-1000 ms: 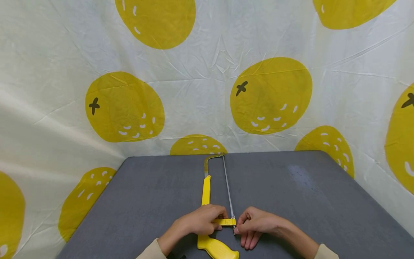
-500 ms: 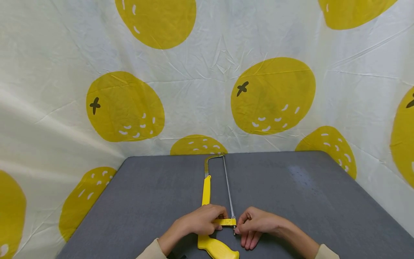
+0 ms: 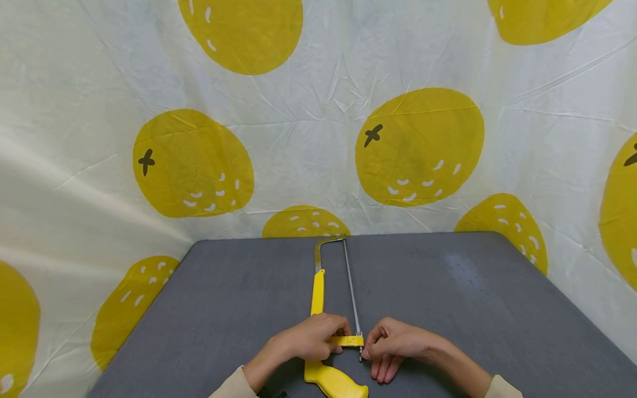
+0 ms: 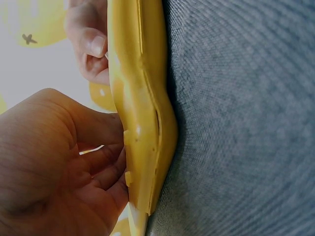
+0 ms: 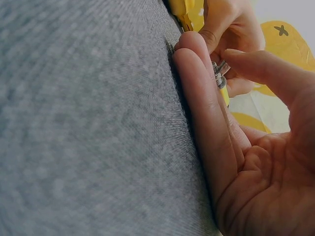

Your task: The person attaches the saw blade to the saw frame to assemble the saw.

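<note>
A hacksaw (image 3: 318,293) with a yellow frame lies on the grey surface, its near end towards me. Its thin blade (image 3: 350,287) runs along the right side, and the yellow handle (image 3: 335,382) is nearest to me. My left hand (image 3: 316,337) pinches the yellow crossbar (image 3: 354,341) between thumb and fingers. Just right of that, my right hand (image 3: 395,340) has thumb and forefinger at the small metal wing nut (image 5: 220,73) on the blade's near end. Its other fingers (image 5: 204,93) reach down to the surface in the right wrist view.
The grey padded table (image 3: 239,298) spreads out on both sides of the saw, with a pale smudge (image 3: 463,270) at the right. Behind and beside it hangs a white cloth (image 3: 298,155) printed with large yellow fruit.
The wing nut has turned slightly under my right fingers. Both hands and the saw keep their places.
</note>
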Available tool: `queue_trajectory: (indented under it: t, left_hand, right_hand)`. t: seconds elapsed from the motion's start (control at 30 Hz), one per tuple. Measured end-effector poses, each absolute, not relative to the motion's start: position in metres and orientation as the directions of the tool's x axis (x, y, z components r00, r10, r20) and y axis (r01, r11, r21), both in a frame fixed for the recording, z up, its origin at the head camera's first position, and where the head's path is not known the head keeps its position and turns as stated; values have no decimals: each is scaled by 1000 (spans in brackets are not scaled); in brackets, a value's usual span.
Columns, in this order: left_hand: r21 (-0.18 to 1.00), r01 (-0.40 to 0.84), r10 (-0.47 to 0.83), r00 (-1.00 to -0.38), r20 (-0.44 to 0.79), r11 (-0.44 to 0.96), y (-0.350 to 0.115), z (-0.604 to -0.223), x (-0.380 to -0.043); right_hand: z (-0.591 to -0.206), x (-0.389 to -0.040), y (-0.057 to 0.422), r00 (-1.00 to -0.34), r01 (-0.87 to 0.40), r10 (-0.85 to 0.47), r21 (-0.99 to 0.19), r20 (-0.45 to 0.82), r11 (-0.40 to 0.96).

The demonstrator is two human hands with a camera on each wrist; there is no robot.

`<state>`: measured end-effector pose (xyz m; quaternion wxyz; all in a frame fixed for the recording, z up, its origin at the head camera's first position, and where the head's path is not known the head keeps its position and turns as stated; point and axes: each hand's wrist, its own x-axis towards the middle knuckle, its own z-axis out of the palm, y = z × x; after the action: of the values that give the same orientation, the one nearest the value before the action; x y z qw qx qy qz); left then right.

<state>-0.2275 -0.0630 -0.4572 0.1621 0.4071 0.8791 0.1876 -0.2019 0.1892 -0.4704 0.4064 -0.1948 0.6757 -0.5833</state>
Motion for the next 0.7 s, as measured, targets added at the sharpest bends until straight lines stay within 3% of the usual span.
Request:
queue_trajectory:
  t: [0.7]
  left_hand:
    - [476,649,779,-613,-135,593,-64,-461,-230]
  right_hand:
    - [-476,-204,192,-564,194,-780,-961,-272,195]
